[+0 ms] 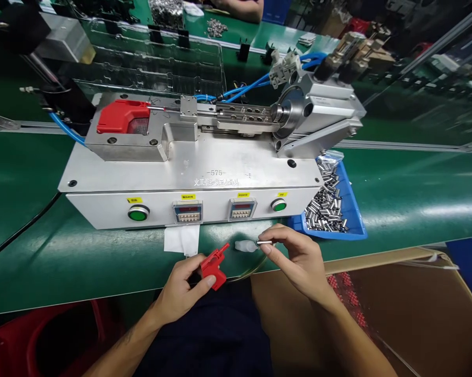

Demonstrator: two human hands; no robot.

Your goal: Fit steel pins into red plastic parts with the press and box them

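Observation:
My left hand (181, 290) grips a small red plastic part (213, 267) at the near edge of the green bench. My right hand (299, 256) pinches a short metal pin (264, 242) between thumb and forefinger, its tip close to a small translucent nozzle (246, 246) lying on the bench. The pin sits just right of the red part, a short gap between them. Behind both hands stands a silver press machine (192, 178) with another red part (120, 116) seated in its fixture at the upper left.
A blue tray (351, 209) full of metal pins sits right of the machine. An open cardboard box (396, 303) holds red parts at lower right. A red bin (35, 340) is at lower left. Blue air hoses (251, 86) run behind the machine's cylinder. Another person's arm shows at the top.

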